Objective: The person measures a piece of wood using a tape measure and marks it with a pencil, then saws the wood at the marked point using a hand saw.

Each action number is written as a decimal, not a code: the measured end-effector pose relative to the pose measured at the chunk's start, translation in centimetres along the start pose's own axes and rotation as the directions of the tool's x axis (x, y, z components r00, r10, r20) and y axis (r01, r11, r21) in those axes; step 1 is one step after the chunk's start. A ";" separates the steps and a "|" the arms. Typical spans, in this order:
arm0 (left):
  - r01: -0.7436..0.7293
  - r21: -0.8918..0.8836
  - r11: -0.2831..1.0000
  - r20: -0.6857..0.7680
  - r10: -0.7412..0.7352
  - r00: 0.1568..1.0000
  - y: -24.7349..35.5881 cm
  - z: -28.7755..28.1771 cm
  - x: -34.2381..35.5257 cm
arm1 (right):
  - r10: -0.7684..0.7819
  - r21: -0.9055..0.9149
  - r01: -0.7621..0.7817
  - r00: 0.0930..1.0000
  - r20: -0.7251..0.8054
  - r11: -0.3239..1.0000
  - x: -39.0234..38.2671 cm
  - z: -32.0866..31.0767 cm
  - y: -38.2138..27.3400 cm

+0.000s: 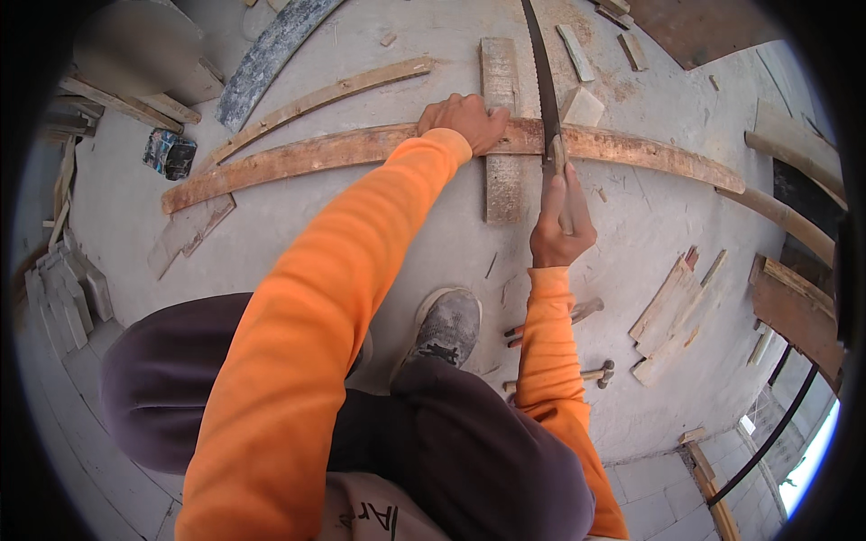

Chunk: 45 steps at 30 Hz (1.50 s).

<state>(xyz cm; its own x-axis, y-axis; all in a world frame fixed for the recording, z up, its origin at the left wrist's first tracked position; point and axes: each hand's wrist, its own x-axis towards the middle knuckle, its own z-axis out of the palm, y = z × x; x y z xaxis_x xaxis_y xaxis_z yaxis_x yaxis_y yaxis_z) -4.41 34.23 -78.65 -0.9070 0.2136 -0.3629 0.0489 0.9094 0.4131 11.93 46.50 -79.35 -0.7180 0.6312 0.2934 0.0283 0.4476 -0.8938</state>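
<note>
A long brown plank (pixel 298 158) lies across the concrete floor, resting over a shorter board (pixel 502 126) set crosswise under it. My left hand (pixel 465 120) presses down on the plank above that board, fingers curled over the far edge. My right hand (pixel 561 216) grips the handle of a hand saw (pixel 541 81). The saw's dark toothed blade runs away from me and crosses the plank just right of my left hand. Both arms wear orange sleeves. My grey shoe (pixel 445 329) stands on the floor below the plank.
Two hammers (pixel 586 311) (pixel 600 371) lie by my right forearm. A thinner wood strip (pixel 334 95) and a grey curved slab (pixel 271 54) lie beyond the plank. Offcut boards (pixel 672 316) sit to the right, timber (pixel 794 216) at the far right, and stacked pieces (pixel 63 298) at the left.
</note>
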 end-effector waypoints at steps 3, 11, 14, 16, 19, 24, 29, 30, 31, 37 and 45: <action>0.058 0.021 0.998 0.166 -0.061 0.984 0.4 -0.6 -0.3 | -0.022 0.013 0.022 1.000 0.000 1.000 -0.5 0.0 0.4; -0.038 0.057 0.998 -0.050 0.041 0.998 -0.5 0.5 -1.3 | -0.002 -0.029 0.002 1.000 0.007 1.000 -0.1 0.8 -2.3; -0.010 0.058 0.998 0.104 0.003 0.995 -0.1 -0.5 -1.1 | 0.048 -0.090 -0.043 0.998 0.046 0.995 -0.8 -0.3 -2.7; 0.019 0.083 0.996 0.106 -0.028 0.994 -1.7 0.0 -1.1 | 0.094 -0.125 -0.086 0.994 0.055 0.988 -4.8 -2.2 -2.9; 0.018 0.057 0.998 0.086 -0.023 0.996 -0.4 0.5 -0.2 | 0.111 -0.261 -0.096 0.993 0.047 0.961 -14.5 -10.5 -3.4; 0.021 0.047 0.999 0.067 -0.024 0.997 -0.6 0.3 -0.7 | 0.210 -0.205 -0.198 0.977 0.041 0.959 -14.9 -10.3 -3.7; 0.091 0.043 0.995 0.182 -0.097 0.979 0.4 -0.2 -0.6 | 0.004 -0.093 0.000 0.999 0.048 0.996 0.2 -0.4 -2.1; 0.110 0.045 0.993 0.174 -0.116 0.978 -0.8 0.1 -1.2 | 0.074 -0.130 -0.063 0.994 0.075 0.989 -1.9 -1.0 -2.1; 0.112 0.031 0.993 0.159 -0.115 0.981 -1.5 0.3 -1.2 | 0.124 -0.179 -0.107 0.988 0.089 0.978 -4.8 -2.8 -2.3; 0.055 -0.007 0.998 0.106 -0.054 0.993 -0.1 -0.4 -0.8 | 0.301 -0.247 -0.271 0.949 0.095 0.931 -17.1 -14.3 -5.7; 0.081 0.029 0.996 0.150 -0.085 0.985 -0.7 0.2 -1.5 | 0.110 -0.067 -0.106 0.992 0.068 0.992 -2.2 -0.9 -2.2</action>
<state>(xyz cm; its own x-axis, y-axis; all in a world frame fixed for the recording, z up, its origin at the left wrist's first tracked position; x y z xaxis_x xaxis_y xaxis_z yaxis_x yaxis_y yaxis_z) -2.99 33.34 -78.61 -0.8349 0.1871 -0.5176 -0.0124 0.9338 0.3576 14.12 44.71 -77.72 -0.7560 0.6323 0.1692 0.1507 0.4197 -0.8951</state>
